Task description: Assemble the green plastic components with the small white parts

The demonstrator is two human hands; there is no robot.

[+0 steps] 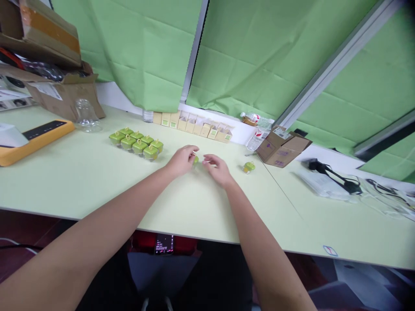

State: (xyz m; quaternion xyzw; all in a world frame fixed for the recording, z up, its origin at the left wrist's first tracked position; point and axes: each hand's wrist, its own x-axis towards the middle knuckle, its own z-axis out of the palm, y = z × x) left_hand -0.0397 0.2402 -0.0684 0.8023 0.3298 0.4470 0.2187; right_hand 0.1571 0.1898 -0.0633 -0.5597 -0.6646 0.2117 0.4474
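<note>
My left hand (183,161) is over the middle of the table, its fingers closed around a small green-lidded container (196,160) that they mostly hide. Just to the right, my right hand (219,171) holds nothing I can see; its fingers are curved and apart, facing the container. To the left stands a block of several small clear containers with green lids (139,147), each lid topped by a small yellowish loop. A single container of the same kind (249,167) sits off to the right, something yellow showing inside it.
A row of small cardboard boxes (194,125) lines the wall. Bottles (257,121) and an opened carton (282,147) are at the back right, with a black headset (337,177) beyond. On the left are a yellow-edged device (39,140), a clear plastic bottle (87,116) and cardboard boxes (69,93).
</note>
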